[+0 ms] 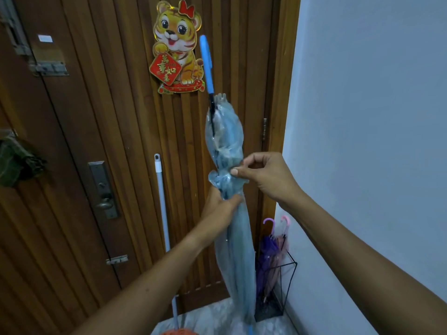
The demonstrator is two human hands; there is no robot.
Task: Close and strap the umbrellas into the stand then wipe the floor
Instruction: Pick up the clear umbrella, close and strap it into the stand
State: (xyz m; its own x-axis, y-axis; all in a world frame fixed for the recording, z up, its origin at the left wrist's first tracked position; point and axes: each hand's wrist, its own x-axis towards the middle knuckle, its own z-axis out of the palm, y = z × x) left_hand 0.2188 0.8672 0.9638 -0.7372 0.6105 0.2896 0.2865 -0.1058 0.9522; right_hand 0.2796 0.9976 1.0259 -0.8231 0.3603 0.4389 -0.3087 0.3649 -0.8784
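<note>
A folded translucent blue umbrella [235, 250] stands upright in front of me, its blue handle [206, 61] pointing up and its tip near the floor. My left hand [219, 209] grips the gathered canopy around its middle. Just above it, my right hand [261, 175] pinches the strap at the bunched fabric. A black wire umbrella stand [290, 281] sits in the corner at the lower right, holding a purple umbrella [266, 252] and a pink umbrella [284, 238], both closed with hooked handles up.
A wooden slatted door [108, 141] with a metal lock plate [104, 189] fills the view ahead. A mop with a white pole [162, 204] leans on it, its orange head [179, 331] on the marble floor [217, 317]. A white wall [375, 117] runs along the right.
</note>
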